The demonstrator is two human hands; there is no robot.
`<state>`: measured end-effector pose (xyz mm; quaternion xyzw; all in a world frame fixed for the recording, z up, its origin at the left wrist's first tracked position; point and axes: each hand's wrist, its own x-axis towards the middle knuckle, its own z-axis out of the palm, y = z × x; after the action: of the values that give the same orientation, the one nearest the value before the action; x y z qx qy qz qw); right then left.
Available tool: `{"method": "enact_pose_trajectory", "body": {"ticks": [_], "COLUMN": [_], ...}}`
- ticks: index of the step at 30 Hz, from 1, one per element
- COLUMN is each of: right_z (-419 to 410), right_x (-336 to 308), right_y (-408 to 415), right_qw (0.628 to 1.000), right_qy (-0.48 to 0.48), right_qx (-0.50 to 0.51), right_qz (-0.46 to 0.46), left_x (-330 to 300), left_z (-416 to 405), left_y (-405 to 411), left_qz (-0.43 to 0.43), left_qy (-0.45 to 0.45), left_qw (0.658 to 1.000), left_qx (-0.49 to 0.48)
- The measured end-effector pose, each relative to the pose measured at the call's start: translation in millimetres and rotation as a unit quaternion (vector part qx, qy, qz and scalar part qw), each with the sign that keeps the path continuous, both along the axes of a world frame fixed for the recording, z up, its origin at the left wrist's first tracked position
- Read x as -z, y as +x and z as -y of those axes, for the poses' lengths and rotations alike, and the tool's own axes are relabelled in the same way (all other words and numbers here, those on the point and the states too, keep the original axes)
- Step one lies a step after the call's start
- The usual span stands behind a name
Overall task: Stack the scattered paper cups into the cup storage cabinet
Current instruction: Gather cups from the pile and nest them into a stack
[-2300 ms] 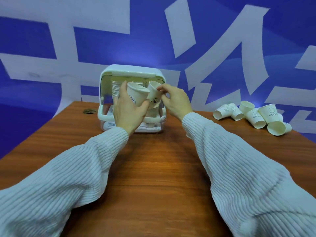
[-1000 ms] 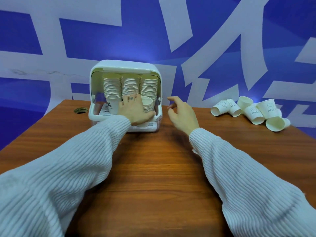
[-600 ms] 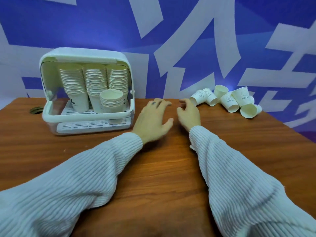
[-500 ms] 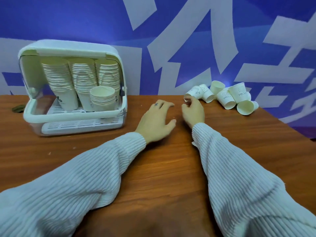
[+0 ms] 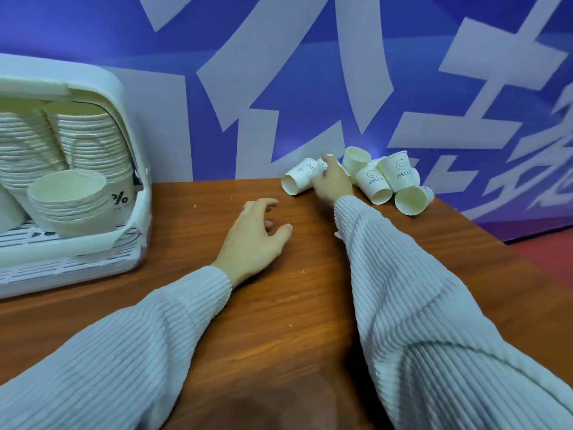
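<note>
Now the view has swung right: the cabinet [image 5: 62, 187], centred a moment ago, sits at the left edge, and the loose cups [image 5: 366, 178] at the far right of the desk [image 5: 294, 321] have come close to the middle. Both hands have left the cabinet. The right hand [image 5: 331, 181] has crossed to the pile and its fingers curl onto a lying cup [image 5: 299, 178], so the last cups look stowed and the next pickup is starting. The left hand [image 5: 254, 240] trails behind above the bare desk, fingers loosely spread, holding nothing.

The cabinet is cut off at the left, so only some of its tall stacks and the short front stack [image 5: 68, 200] show. The right hand covers part of the pile; I cannot tell whether the grip is closed or whether it covers a second cup. Cups overlap, so their count is uncertain.
</note>
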<state>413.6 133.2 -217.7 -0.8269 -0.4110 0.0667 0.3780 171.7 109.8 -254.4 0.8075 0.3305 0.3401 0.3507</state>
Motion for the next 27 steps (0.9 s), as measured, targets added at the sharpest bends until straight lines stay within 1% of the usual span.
{"method": "enact_pose_trajectory", "body": {"ticks": [3,7,9,11,13,15,16,18,19,20,21,22,23,25,26,27], "right_z": [0,-2,-1,5,22,44,56,79,87,91,93,95,98,111,119,127], "right_x": [8,14,16,14,9,4,1,-4,-8,-10,-12,-14,-16,-18,-17,-14], "right_y": [2,-4,-14,-30,-49,-66,-73,-81,-78,-71,-58,-43,-24,9,25,41], "right_qw": [0.998,0.993,0.992,0.992,0.986,0.971,0.959,0.936,0.937,0.948,0.964,0.981,0.990,0.981,0.971,0.961], "right_qy": [0.022,0.036,0.043,0.064,0.099,0.106,0.098,0.063,0.046,0.043,0.059,0.086,0.113,0.130,0.099,0.053], "right_qx": [-0.011,-0.053,-0.068,-0.077,-0.104,-0.175,-0.216,-0.272,-0.270,-0.243,-0.192,-0.117,-0.032,0.142,0.211,0.258], "right_qz": [-0.049,-0.099,-0.093,-0.074,-0.082,-0.124,-0.157,-0.214,-0.217,-0.201,-0.172,-0.130,-0.081,0.013,0.054,0.090], "left_x": [1,1,0,-2,-4,-4,-3,1,3,4,5,5,5,5,5,5], "left_z": [2,4,5,5,5,6,5,4,2,0,-1,-2,-1,-1,-1,-1], "left_y": [0,-1,-1,-2,-3,-4,-3,0,1,1,0,-1,-2,-3,-2,-2], "left_qz": [-0.005,-0.010,-0.005,0.014,0.021,-0.027,-0.056,-0.092,-0.097,-0.097,-0.091,-0.082,-0.071,-0.054,-0.051,-0.046], "left_qy": [0.005,0.013,0.021,0.061,0.131,0.179,0.183,0.154,0.139,0.133,0.131,0.125,0.114,0.093,0.088,0.088], "left_qw": [1.000,1.000,1.000,0.997,0.986,0.973,0.972,0.978,0.981,0.982,0.983,0.985,0.988,0.992,0.993,0.993], "left_qx": [-0.004,-0.008,-0.006,-0.033,-0.101,-0.143,-0.137,-0.104,-0.094,-0.091,-0.090,-0.087,-0.080,-0.068,-0.066,-0.066]}}
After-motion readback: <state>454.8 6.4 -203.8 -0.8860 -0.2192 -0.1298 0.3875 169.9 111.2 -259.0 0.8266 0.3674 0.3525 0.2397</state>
